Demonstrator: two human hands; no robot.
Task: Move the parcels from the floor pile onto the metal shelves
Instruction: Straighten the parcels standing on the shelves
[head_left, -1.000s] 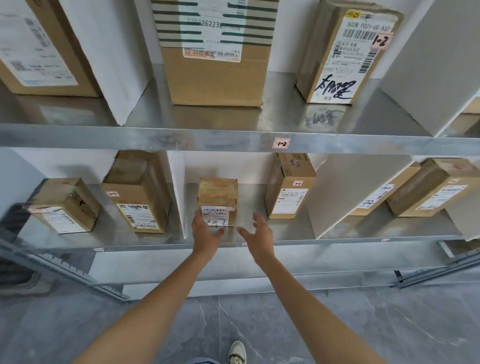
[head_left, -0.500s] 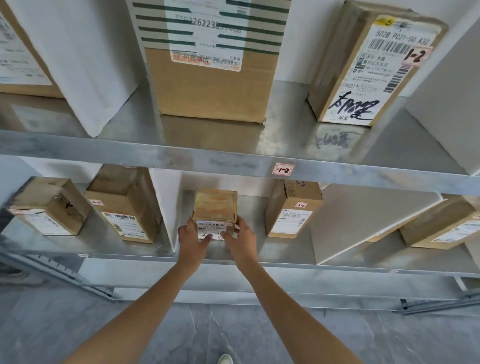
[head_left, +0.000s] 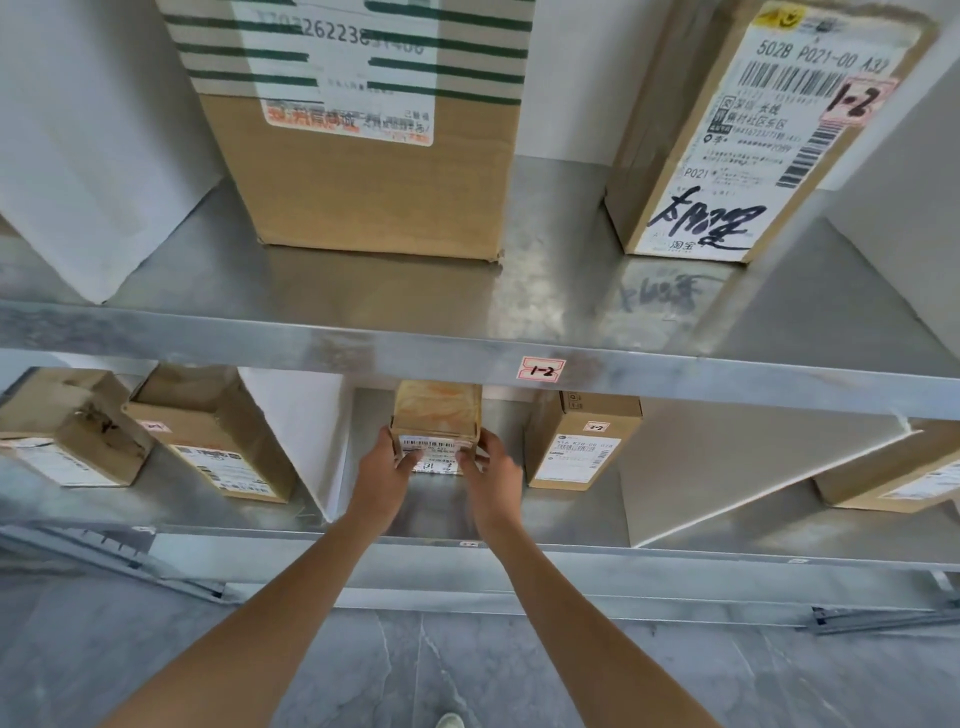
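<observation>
A small brown cardboard parcel (head_left: 436, 415) with a white label on its front stands on the lower metal shelf (head_left: 441, 514), partly under the lip of the upper shelf (head_left: 363, 353). My left hand (head_left: 382, 475) grips its left front corner, thumb across the label. My right hand (head_left: 491, 470) grips its right front corner, fingers curled round the edge. Both arms reach in from below. The floor pile is out of view.
White dividers (head_left: 306, 431) split the lower shelf. Other parcels flank mine: two at the left (head_left: 208, 436), one at the right (head_left: 582, 441), one far right (head_left: 893, 478). On the upper shelf stand a big striped box (head_left: 363, 171) and a labelled box (head_left: 748, 156). Grey floor below.
My hands went from open and apart in front of the parcel to gripping its two front corners. The parcel now sits deeper on the shelf, and my head has moved closer.
</observation>
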